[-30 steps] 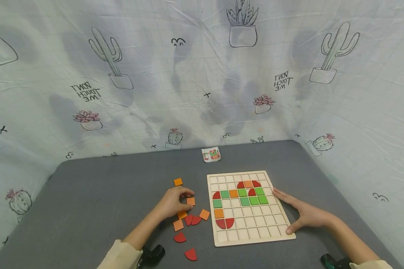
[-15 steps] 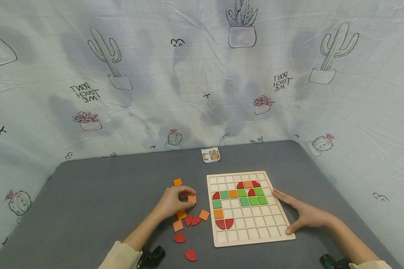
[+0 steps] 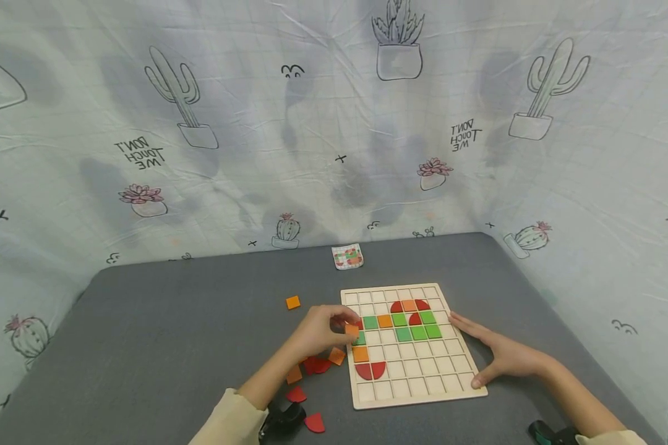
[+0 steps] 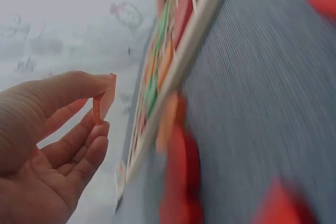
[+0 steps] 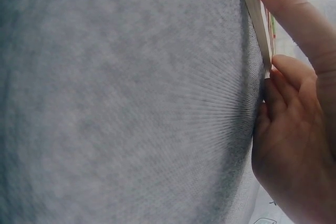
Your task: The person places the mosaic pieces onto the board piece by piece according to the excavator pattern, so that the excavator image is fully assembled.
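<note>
My left hand [image 3: 318, 332] pinches an orange square tile [image 3: 352, 330] between thumb and fingers, over the left edge of the wooden grid board [image 3: 419, 369]. In the left wrist view the tile [image 4: 107, 98] is held edge-on, apart from the board. Red quarter-circles, green squares and orange squares lie in some of the board's cells. The held tile partly covers a red piece and a green square [image 3: 360, 339]. At the board's right edge rests my right hand [image 3: 509, 356], its thumb on the near corner and its fingers stretched along the side.
Loose orange squares and red quarter-circles [image 3: 314, 423] lie left of the board, some hidden behind the left forearm. One orange square [image 3: 293, 302] sits farther back. A small pattern card [image 3: 347, 256] lies by the rear edge of the grey table [image 3: 161, 334].
The left hand has lifted the orange square tile from among the loose pieces and carried it right, to the board's left edge. The right hand stays at the board's edge.
</note>
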`<state>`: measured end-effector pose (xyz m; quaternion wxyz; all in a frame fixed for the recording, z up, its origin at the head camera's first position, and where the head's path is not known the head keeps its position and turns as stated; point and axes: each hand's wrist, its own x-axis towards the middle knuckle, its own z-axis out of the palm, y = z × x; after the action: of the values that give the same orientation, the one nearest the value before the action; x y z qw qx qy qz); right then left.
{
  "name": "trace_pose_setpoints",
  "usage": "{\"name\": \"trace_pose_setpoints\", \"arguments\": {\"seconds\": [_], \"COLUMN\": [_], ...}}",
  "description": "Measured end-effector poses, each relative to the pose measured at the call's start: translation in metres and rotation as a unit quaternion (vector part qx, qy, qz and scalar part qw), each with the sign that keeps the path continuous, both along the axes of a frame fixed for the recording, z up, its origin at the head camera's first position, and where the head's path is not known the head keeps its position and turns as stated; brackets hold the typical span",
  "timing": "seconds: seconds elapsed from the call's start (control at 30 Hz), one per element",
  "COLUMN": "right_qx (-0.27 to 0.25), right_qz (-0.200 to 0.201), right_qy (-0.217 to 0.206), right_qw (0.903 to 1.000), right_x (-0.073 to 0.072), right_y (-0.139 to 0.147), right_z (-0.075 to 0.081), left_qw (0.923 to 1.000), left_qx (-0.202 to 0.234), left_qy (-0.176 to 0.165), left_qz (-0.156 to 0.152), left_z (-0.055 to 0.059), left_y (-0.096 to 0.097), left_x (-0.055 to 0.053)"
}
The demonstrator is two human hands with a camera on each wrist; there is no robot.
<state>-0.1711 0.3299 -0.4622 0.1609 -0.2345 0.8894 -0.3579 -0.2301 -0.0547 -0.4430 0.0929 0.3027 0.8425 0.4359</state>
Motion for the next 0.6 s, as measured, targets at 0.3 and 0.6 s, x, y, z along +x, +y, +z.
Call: {"name": "trace_pose_setpoints", "arguments": {"seconds": [0.3,0.6], "right_qx": [0.007,0.012], "right_qz": [-0.004,-0.007], "right_qy": [-0.007,0.001], "right_qw": [0.9999,0.9999], "right_x": [0.000,0.001], "right_y": [0.000,0.002], "right_z": [-0.001,0.000], "left_qw": [0.9967,0.9849], "left_qx": [-0.040,-0.113], "left_qy": [0.043,0.112], "left_qz": [-0.057,-0.067], "left_z": [0.011,0.012], "left_y": [0.069,0.136], "left_x": [0.002,-0.002]}}
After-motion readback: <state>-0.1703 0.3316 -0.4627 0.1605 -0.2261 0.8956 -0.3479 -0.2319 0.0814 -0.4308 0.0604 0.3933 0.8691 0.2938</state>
